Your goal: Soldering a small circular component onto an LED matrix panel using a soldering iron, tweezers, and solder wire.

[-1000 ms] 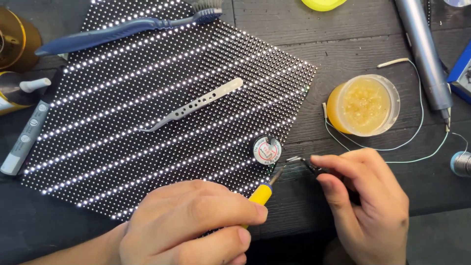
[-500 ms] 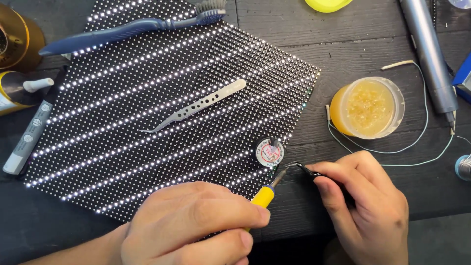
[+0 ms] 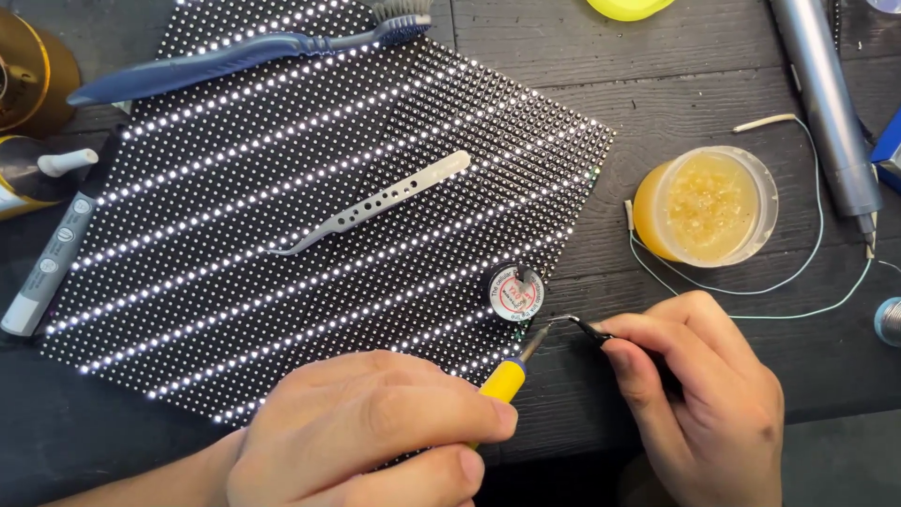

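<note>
My left hand [image 3: 361,437] grips a yellow-handled soldering iron [image 3: 504,378] whose tip points up and right, just off the lower right edge of a lit LED dot panel [image 3: 282,253]. My right hand [image 3: 709,394] pinches black tweezers [image 3: 589,329] whose points meet the iron's tip at a small wire end. A small round tin [image 3: 515,292] with a red and white label lies on the panel's edge, just above the tip. Silver tweezers [image 3: 380,202] rest on the middle of the panel.
A blue toothbrush [image 3: 244,52] lies across the panel's top. A round tub of amber flux [image 3: 706,205] stands to the right, with thin wire [image 3: 751,286] looping around it. A grey pen-like tool [image 3: 826,103] lies at far right, bottles [image 3: 28,84] and a marker [image 3: 47,272] at left.
My right hand and the black tweezers shifted slightly left, closing onto the soldering iron's tip. The left hand stayed almost still.
</note>
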